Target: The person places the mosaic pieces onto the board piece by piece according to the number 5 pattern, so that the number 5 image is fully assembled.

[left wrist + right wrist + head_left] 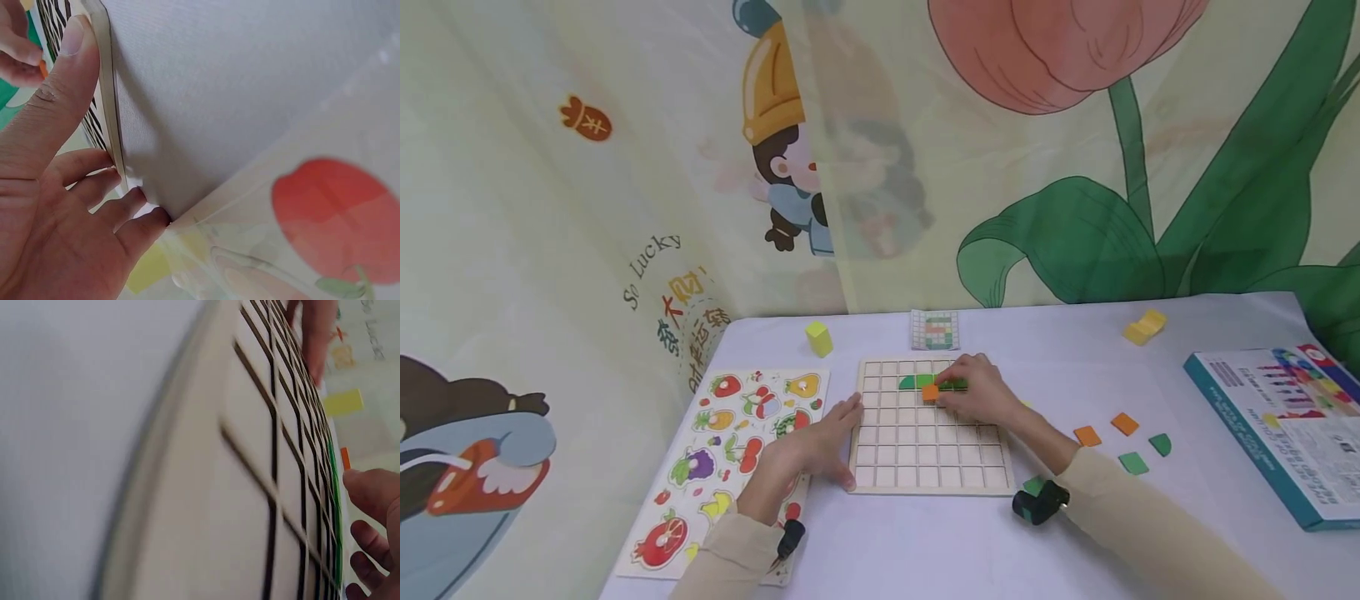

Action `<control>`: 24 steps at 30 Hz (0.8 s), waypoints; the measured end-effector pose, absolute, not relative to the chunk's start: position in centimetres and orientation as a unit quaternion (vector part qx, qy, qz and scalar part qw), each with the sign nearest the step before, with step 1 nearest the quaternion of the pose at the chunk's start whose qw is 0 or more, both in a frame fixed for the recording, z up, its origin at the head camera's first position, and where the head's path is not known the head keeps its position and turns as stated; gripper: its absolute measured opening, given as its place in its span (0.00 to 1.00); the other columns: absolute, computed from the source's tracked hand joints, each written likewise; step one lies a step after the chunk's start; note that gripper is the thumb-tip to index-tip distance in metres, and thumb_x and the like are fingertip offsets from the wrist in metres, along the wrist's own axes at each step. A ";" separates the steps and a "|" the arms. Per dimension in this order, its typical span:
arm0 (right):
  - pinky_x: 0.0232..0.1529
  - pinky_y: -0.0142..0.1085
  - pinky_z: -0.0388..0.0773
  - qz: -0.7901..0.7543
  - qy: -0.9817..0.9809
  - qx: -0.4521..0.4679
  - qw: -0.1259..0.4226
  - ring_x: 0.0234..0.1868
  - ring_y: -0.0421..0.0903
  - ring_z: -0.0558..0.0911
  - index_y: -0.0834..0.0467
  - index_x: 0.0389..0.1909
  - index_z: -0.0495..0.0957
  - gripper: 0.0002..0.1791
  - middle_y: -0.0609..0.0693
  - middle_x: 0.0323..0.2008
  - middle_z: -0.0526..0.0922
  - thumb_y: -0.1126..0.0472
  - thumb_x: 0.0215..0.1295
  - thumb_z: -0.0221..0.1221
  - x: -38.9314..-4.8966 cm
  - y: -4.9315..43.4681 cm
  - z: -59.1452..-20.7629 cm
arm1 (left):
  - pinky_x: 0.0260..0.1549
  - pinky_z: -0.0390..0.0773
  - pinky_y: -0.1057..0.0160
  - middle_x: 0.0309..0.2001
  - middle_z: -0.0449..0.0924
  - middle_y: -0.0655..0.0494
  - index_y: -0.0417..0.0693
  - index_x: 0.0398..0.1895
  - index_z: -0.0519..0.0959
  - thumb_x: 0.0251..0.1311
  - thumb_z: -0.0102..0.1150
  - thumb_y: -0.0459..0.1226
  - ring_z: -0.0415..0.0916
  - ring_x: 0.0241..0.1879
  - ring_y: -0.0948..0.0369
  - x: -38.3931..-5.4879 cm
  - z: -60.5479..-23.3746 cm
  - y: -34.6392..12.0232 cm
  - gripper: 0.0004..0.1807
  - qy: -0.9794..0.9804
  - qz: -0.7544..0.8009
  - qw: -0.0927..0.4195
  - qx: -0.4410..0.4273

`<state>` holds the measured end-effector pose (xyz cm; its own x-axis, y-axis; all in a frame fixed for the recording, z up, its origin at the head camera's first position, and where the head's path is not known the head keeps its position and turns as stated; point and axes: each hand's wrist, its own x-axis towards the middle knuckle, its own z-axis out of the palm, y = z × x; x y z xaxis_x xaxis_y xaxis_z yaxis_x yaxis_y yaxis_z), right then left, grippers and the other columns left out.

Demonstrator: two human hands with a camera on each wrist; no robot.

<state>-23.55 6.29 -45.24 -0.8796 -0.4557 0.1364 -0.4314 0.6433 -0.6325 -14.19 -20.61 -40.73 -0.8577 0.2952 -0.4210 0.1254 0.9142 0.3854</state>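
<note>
A wooden grid board (880, 454) lies on the table in front of me. My left hand (817, 442) rests at its left edge, and the left wrist view shows the thumb (78, 81) along the rim with fingers loosely extended. Over the upper rows, my right hand (981, 392) pinches an orange square tile (930, 393) between thumb and fingertips. In the right wrist view the tile (345, 459) stands just off the grid surface. Green tiles (922, 381) fill part of one upper row; the right hand partly hides that row.
Loose orange tiles (1125, 424) and green tiles (1133, 463) lie right of the board. A fruit-picture board (647, 525) is at left, a box (1285, 433) at far right. Behind stand a pattern card (935, 330), a yellow-green block (819, 339) and yellow pieces (1145, 327).
</note>
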 end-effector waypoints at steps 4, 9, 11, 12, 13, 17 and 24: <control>0.47 0.46 0.65 -0.337 0.907 -0.251 -0.008 0.45 0.50 0.70 0.53 0.39 0.87 0.11 0.50 0.40 0.80 0.56 0.54 0.68 -22.7 4.0 -45.5 | 0.71 0.58 0.48 0.79 0.37 0.54 0.47 0.77 0.51 0.40 0.78 0.39 0.38 0.78 0.51 -14.3 -40.8 -20.6 0.60 0.949 0.171 0.241 0.112; 0.48 0.50 0.67 -0.325 0.914 -0.240 -0.029 0.48 0.53 0.72 0.54 0.38 0.86 0.12 0.50 0.39 0.80 0.56 0.53 0.69 -22.4 2.7 -45.6 | 0.71 0.59 0.48 0.79 0.37 0.55 0.48 0.77 0.50 0.41 0.78 0.40 0.38 0.78 0.52 -14.4 -40.8 -20.5 0.60 0.950 0.167 0.242 0.108; 0.48 0.49 0.67 -0.321 0.918 -0.230 -0.026 0.50 0.54 0.71 0.54 0.38 0.86 0.12 0.50 0.39 0.80 0.56 0.53 0.70 -22.4 2.5 -45.6 | 0.71 0.60 0.48 0.79 0.37 0.55 0.49 0.77 0.50 0.41 0.78 0.40 0.38 0.78 0.52 -14.4 -40.8 -20.5 0.60 0.949 0.166 0.243 0.109; 0.48 0.49 0.67 -0.317 0.921 -0.227 -0.026 0.50 0.54 0.72 0.54 0.38 0.86 0.12 0.50 0.39 0.80 0.57 0.53 0.70 -22.4 2.4 -45.6 | 0.71 0.60 0.48 0.79 0.37 0.55 0.49 0.77 0.50 0.41 0.78 0.40 0.38 0.78 0.52 -14.3 -40.8 -20.5 0.60 0.949 0.166 0.243 0.110; 0.48 0.49 0.67 -0.312 0.923 -0.224 -0.025 0.50 0.53 0.72 0.54 0.39 0.86 0.12 0.50 0.39 0.80 0.56 0.53 0.70 -22.4 2.3 -45.7 | 0.71 0.60 0.48 0.79 0.37 0.56 0.49 0.77 0.50 0.41 0.78 0.40 0.38 0.78 0.52 -14.3 -40.8 -20.5 0.60 0.949 0.166 0.243 0.111; 0.46 0.46 0.67 -0.301 0.927 -0.222 -0.022 0.48 0.52 0.71 0.53 0.39 0.87 0.12 0.50 0.39 0.79 0.56 0.53 0.70 -22.5 2.2 -45.7 | 0.71 0.59 0.49 0.79 0.37 0.55 0.48 0.77 0.51 0.41 0.78 0.40 0.39 0.78 0.52 -14.2 -40.6 -20.5 0.60 0.949 0.168 0.243 0.114; 0.44 0.44 0.66 -0.297 0.929 -0.222 -0.012 0.45 0.51 0.70 0.52 0.39 0.87 0.12 0.51 0.39 0.79 0.55 0.53 0.70 -22.6 1.8 -45.5 | 0.71 0.59 0.49 0.79 0.38 0.54 0.46 0.76 0.52 0.40 0.78 0.40 0.39 0.78 0.51 -14.0 -40.5 -20.5 0.59 0.948 0.173 0.241 0.113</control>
<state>-22.61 1.76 -45.46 -0.9013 -0.4046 0.1546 -0.4194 0.7257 -0.5454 -14.02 -20.47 -40.46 -0.8581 0.2971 -0.4188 0.1304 0.9150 0.3818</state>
